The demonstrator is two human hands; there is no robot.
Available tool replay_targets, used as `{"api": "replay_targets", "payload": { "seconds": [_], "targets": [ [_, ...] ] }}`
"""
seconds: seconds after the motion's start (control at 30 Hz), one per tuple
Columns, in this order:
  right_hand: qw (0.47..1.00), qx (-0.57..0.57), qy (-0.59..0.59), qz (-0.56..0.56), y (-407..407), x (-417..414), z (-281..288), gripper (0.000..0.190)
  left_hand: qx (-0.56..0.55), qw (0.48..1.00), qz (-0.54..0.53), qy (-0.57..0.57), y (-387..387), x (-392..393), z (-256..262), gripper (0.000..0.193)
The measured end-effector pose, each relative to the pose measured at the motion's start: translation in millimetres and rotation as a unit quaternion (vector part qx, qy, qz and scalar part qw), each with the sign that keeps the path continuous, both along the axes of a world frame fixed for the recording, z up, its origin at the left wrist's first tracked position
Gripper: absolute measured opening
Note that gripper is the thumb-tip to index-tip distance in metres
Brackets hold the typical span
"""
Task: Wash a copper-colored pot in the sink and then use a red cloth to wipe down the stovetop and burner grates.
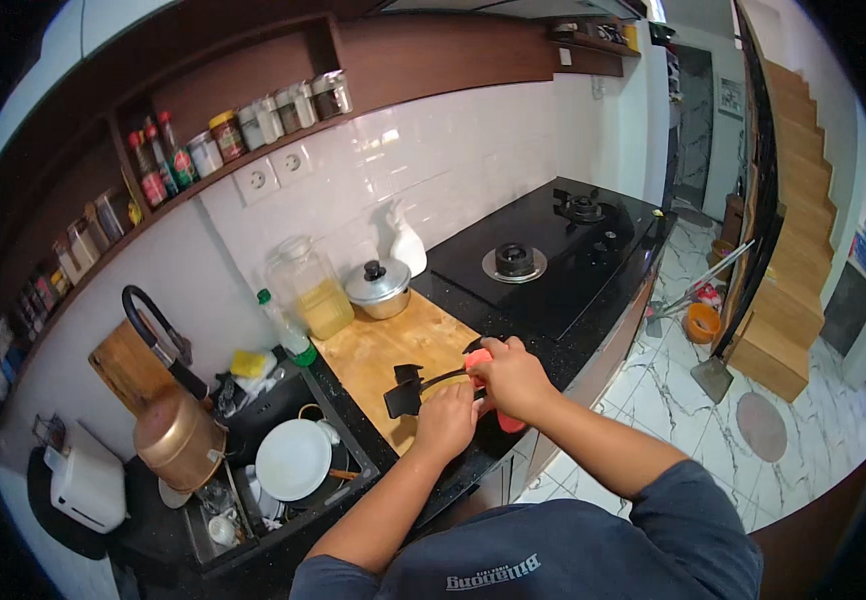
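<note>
Above the front edge of the wooden cutting board I hold a black metal part with flat arms, which looks like a burner's pan support. My left hand grips it from the near side. In my right hand is a red sponge or cloth, pressed against the black part. A second red patch shows under my right wrist; whether it belongs to the same piece I cannot tell. My fingers hide much of the part's right side.
A lidded metal pot, a glass jar of yellowish liquid and a green-capped bottle stand behind. A white spray bottle is beside the black gas hob. Dishes fill the sink at left, under a black tap.
</note>
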State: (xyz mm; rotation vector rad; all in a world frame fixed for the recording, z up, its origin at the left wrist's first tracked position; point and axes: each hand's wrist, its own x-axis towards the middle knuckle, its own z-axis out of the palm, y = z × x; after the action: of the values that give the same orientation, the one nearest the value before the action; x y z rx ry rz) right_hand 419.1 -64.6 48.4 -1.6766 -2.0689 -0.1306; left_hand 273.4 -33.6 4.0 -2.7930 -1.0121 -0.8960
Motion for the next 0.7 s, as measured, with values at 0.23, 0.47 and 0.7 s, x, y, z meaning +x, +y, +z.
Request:
{"api": "replay_targets", "payload": {
  "seconds": [0.23,0.47,0.7],
  "targets": [
    [0.996,0.060,-0.057,0.024,51.5,13.3,13.3,0.007,-0.024,0.998,0.052,-0.037,0.9,7.8,12.6,0.016],
    [0.834,0.186,0.517,0.049,75.7,63.5,22.6,0.024,0.007,0.993,0.092,-0.071,10.0,-5.5,33.6,0.016],
    [0.902,0.245,0.323,0.150,56.2,-20.1,-23.7,0.057,0.025,0.983,0.117,-0.136,17.2,-26.0,35.6,0.017]
  ]
}}
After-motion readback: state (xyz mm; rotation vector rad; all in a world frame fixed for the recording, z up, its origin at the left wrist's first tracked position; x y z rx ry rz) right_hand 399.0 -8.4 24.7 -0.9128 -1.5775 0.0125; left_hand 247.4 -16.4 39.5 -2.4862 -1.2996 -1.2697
